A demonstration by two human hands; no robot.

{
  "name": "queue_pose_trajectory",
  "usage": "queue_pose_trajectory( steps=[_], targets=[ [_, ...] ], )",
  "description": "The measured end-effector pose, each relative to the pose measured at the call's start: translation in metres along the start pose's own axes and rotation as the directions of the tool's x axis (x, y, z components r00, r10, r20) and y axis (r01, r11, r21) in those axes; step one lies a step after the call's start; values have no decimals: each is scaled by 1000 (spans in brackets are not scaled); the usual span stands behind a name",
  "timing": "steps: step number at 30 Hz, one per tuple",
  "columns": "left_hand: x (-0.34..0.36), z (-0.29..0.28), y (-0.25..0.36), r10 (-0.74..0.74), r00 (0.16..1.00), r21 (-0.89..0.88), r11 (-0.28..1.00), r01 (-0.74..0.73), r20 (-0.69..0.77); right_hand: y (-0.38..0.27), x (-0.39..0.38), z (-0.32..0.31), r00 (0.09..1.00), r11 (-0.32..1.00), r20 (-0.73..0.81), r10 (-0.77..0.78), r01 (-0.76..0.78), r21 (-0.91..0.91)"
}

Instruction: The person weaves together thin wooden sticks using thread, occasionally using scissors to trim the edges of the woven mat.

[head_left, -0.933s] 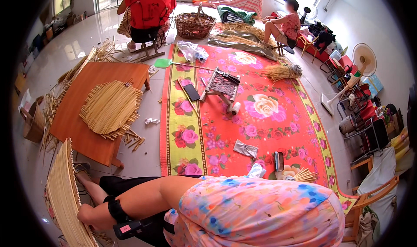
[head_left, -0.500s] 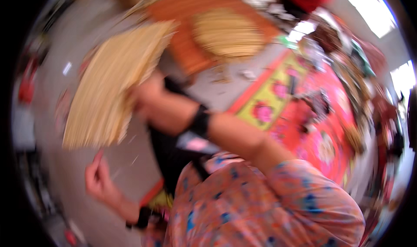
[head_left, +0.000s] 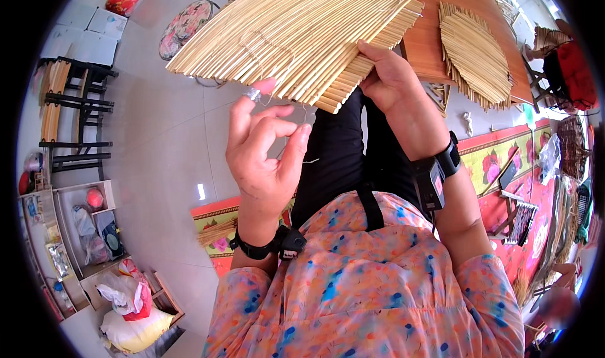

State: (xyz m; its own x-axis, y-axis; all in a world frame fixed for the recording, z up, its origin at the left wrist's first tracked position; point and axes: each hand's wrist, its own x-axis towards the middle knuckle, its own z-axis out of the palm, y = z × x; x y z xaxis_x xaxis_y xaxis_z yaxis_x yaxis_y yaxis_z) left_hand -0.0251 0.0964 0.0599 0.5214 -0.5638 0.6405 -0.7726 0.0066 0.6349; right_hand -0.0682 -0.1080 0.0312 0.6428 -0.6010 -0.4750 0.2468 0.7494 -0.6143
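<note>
A fan-shaped mat of straw stalks (head_left: 296, 33), laid side by side, is held up in front of me. My right hand (head_left: 394, 80) grips its near right edge, thumb on top and the fingers mostly hidden beneath. Just under the mat's near edge is my left hand (head_left: 261, 150), its fingers bent and thumb and fingertip pinched on a thin pale thread (head_left: 311, 161). More thread (head_left: 268, 46) loops loosely over the stalks. Something whitish is wrapped round one left finger.
A second straw mat (head_left: 476, 55) lies on the brown wooden table (head_left: 422, 27) beyond my right hand. Folded black-legged stools (head_left: 79, 115) and open drawers (head_left: 88, 225) line the left. Flowered red cloth (head_left: 498, 162) spreads at right. Other people sit at the right edge.
The view has turned, and the straw mat now sits near the top middle. My left hand, earlier apart below the mat, has come up to its near edge. My right hand keeps its hold.
</note>
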Motion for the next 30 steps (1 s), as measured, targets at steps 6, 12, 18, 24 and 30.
queue_pose_trajectory(
  steps=[6,12,18,24,30],
  targets=[
    [4,9,-5,-26,999,8,1000,26,29,0,0,2,1000,1000,11,-3,3,-20],
    [4,8,-3,-111,993,-38,993,112,44,1,2,-1,1000,1000,30,-6,6,-18],
    [6,7,-8,-96,994,-14,995,97,41,5,2,0,1000,1000,15,5,-5,-11],
    [3,5,-16,-205,979,-57,977,206,16,8,0,0,1000,1000,0,-7,7,3],
    [3,1,-18,-217,975,-98,970,222,54,6,0,0,1000,1000,10,-10,10,0]
  ],
)
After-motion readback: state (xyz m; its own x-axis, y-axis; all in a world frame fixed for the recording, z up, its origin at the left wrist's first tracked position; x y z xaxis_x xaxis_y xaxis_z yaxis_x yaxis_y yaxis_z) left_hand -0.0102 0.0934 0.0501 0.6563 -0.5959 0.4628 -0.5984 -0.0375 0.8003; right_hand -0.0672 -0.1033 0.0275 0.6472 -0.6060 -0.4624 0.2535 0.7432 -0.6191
